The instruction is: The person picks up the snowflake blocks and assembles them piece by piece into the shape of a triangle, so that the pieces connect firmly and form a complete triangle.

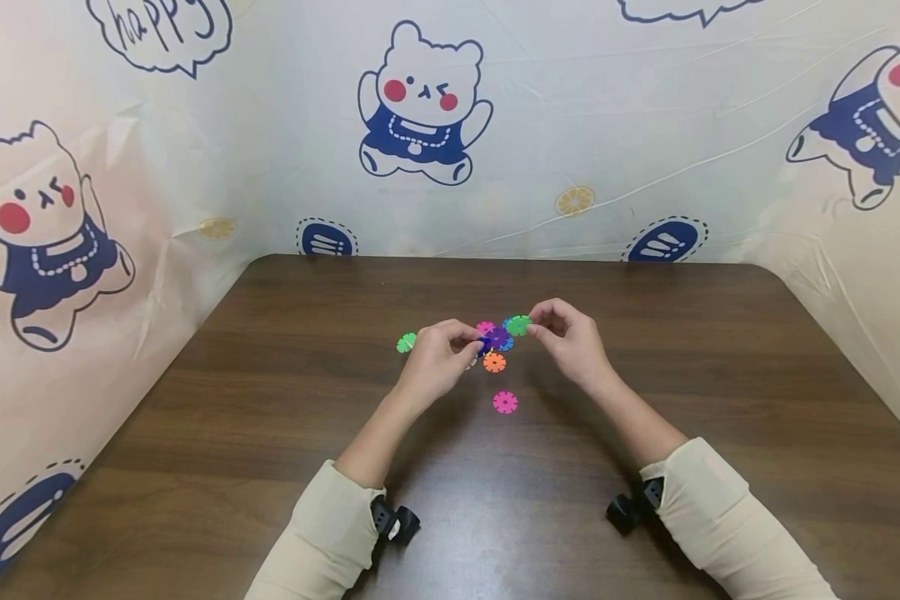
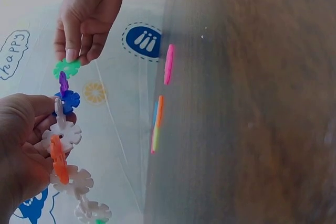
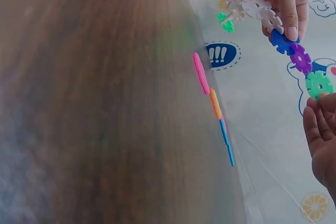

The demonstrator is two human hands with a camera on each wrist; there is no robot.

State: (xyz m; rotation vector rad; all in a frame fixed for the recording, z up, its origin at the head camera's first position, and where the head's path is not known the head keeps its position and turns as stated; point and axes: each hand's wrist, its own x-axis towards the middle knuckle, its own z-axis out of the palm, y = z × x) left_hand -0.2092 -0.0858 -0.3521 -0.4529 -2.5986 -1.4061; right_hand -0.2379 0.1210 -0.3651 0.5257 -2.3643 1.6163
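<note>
A chain of notched plastic snowflake discs hangs between the hands above the table. The left hand (image 1: 437, 360) pinches a blue disc (image 2: 69, 100) in this chain between thumb and fingers. White discs (image 2: 66, 136), an orange disc (image 2: 59, 160) and a green end disc (image 3: 226, 22) trail past that hand. On the other side of the blue disc sits a purple disc (image 3: 301, 59). The right hand (image 1: 576, 343) pinches a green disc (image 3: 319, 83) by its edge, against the purple one. Whether these two are fully slotted together, I cannot tell.
Loose discs lie flat on the brown table (image 1: 270, 467): a pink one (image 1: 505, 402) nearest the person, an orange one (image 1: 494, 362) beyond it, with blue and pink ones partly hidden behind the chain. A printed curtain (image 1: 525, 208) surrounds the table's back and sides.
</note>
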